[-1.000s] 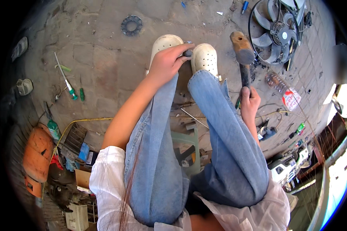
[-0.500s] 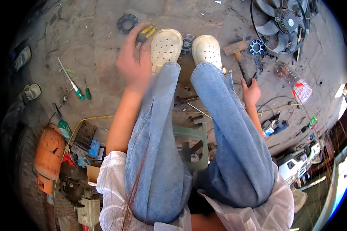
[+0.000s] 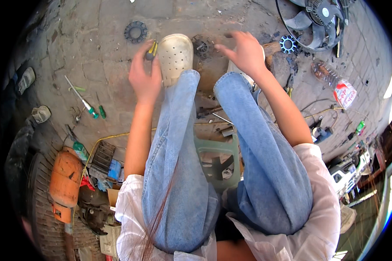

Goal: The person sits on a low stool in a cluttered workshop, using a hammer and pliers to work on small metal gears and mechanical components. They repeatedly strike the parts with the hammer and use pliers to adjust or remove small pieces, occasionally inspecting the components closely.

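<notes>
My left hand (image 3: 144,79), slightly blurred, has its fingers and thumb closed around a yellow-and-black handled tool (image 3: 152,49), whose other end I cannot make out. It is beside the left cream clog (image 3: 175,54). My right hand (image 3: 248,55) is empty with thumb and fingers apart, above the right clog. Its fingertips point toward a dark slotted metal disc (image 3: 200,46) on the ground between the shoes. A hammer (image 3: 272,48) lies behind my right hand, its wooden head visible and its handle mostly hidden. A similar dark ring (image 3: 135,32) lies beyond my left hand.
A clean slotted ring (image 3: 288,44) and a radiator fan (image 3: 320,19) lie far right, with a plastic bottle (image 3: 335,82) nearer. Pliers (image 3: 289,85) rest by my right forearm. At left are a green-handled screwdriver (image 3: 82,98) and an orange gas cylinder (image 3: 65,178).
My right hand has let go of the hammer and moved up and left, over the right clog. My left hand still grips the yellow-and-black handled tool, now slightly lower and further left.
</notes>
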The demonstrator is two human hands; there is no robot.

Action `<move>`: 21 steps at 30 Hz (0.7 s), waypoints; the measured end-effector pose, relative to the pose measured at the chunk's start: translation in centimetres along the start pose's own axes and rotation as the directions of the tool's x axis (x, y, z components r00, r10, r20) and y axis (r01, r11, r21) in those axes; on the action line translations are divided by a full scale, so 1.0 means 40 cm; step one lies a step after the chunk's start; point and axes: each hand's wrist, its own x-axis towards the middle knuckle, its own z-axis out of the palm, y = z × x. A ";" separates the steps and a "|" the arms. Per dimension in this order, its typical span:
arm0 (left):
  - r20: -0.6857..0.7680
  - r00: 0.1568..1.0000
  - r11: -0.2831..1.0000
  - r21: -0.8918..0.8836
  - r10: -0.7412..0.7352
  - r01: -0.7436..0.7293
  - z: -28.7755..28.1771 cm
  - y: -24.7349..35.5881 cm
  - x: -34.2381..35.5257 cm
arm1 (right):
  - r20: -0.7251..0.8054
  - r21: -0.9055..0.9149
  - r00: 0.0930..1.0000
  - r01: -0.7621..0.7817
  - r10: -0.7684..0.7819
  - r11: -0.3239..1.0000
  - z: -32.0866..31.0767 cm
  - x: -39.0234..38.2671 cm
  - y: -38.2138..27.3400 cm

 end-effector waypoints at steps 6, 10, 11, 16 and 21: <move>0.005 0.998 0.997 -0.033 -0.067 0.067 -0.010 -0.006 -0.015 | 0.250 0.360 0.956 -0.237 0.151 0.903 0.077 0.071 0.020; 0.018 0.998 0.998 0.004 -0.065 0.065 -0.016 -0.016 -0.030 | 0.061 0.567 0.983 -0.179 0.176 0.804 0.087 0.072 0.088; 0.002 0.995 0.995 -0.010 -0.102 0.102 -0.018 -0.022 -0.039 | 0.091 0.463 0.985 -0.173 0.148 0.869 0.073 0.060 0.086; -0.051 0.980 0.980 0.033 -0.193 0.195 -0.025 -0.028 -0.053 | 0.385 -0.125 0.923 0.074 -0.021 0.989 0.078 0.010 0.046; -0.139 0.984 0.930 0.364 0.110 -0.052 -0.009 0.008 -0.016 | 0.422 -0.257 0.906 0.159 -0.037 0.953 0.135 -0.002 0.056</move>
